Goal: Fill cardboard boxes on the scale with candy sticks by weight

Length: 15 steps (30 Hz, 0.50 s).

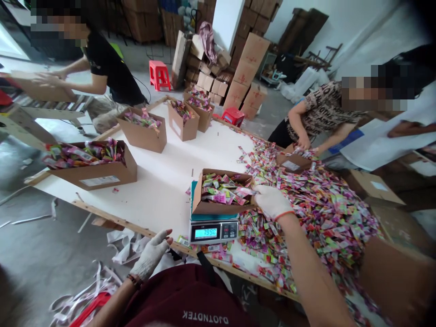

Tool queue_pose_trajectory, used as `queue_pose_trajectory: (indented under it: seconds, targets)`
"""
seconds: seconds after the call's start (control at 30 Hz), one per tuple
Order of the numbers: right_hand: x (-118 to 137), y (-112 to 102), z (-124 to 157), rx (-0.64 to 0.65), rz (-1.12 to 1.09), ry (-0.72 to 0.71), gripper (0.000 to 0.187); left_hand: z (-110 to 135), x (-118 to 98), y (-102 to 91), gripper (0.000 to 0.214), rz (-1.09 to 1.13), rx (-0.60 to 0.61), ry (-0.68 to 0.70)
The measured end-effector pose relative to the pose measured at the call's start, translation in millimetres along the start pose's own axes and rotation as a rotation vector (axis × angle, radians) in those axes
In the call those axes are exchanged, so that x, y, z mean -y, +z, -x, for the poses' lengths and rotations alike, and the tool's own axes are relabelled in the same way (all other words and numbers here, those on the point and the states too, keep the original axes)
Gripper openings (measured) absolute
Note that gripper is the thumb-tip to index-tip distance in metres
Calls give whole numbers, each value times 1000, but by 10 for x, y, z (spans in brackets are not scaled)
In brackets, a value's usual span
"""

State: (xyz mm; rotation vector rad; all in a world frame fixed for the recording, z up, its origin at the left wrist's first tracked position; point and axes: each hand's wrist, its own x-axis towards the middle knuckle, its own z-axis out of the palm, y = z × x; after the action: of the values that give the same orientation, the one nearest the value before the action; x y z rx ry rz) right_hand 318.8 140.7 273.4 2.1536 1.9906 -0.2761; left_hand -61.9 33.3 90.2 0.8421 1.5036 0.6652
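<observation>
A digital scale [214, 231] stands at the near edge of the table, its lit display showing digits that look like 7990. On its platform rests an open cardboard box [218, 208] filled with small colourful wrapped packets [225, 193]. My right hand [274, 202], in a white glove with an orange cuff, grips the right end of this box; its fingertips are partly hidden. My left hand [152, 255], gloved with bare fingertips, is held beside the table's near edge, left of the scale, fingers stretched out and holding nothing.
Loose packets [327, 213] are heaped on the table's right side. Filled boxes [98, 175] stand along the left and far edges. One person [112, 68] handles a carton at a roller conveyor; another [327, 109] reaches into a box. Red stools [159, 75] and stacked cartons stand behind.
</observation>
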Motion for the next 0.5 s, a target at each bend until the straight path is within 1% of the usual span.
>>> queue_pose_trajectory:
  seconds: [0.07,0.13,0.2,0.27,0.33,0.37,0.43,0.5]
  targets:
    - [-308,-93,165,-51,-6,75,31,7,21,-48,62,-8,-5,5]
    - [-674,-105,329,-110,-12,177,30,11,45,-98,62,-19,-17,11]
    - [-1001,-41,468,-168,4,274,34,-1,80,-137,60,-20,-35,21]
    - [-1191,50,560,-241,29,296,47,-26,122,-158,59,-19,-41,23]
    - [-1193,125,583,-334,22,220,57,-56,154,-160,59,-25,-37,19]
    - [-1126,149,560,-368,5,157,57,-68,159,-154,58,-30,-33,16]
    - [-900,180,438,-385,-36,23,52,-80,142,-132,57,-41,-27,13]
    - [-623,209,227,-351,-43,-75,47,-75,97,-101,56,-46,-26,12]
